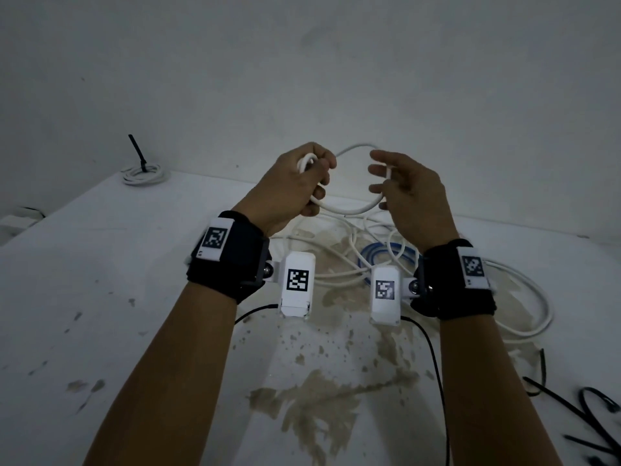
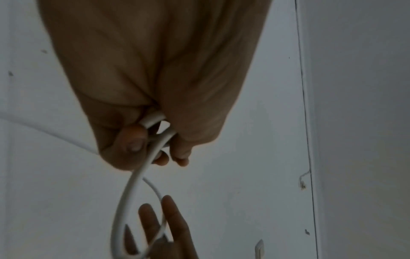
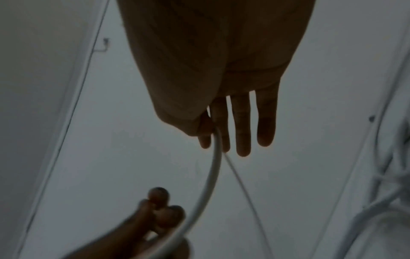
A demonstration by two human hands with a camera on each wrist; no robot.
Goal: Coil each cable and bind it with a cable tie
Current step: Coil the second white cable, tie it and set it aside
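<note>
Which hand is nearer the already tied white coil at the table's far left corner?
Left. The left hand, gripping the white cable, is on the tied coil's side; the right hand is farther off, across the held loop.

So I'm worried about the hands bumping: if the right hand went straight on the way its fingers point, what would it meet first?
Probably the left hand. The right hand points leftward across the white cable loop held between them, with only open air in the gap. Depth is unclear, so it might pass just in front.
</note>
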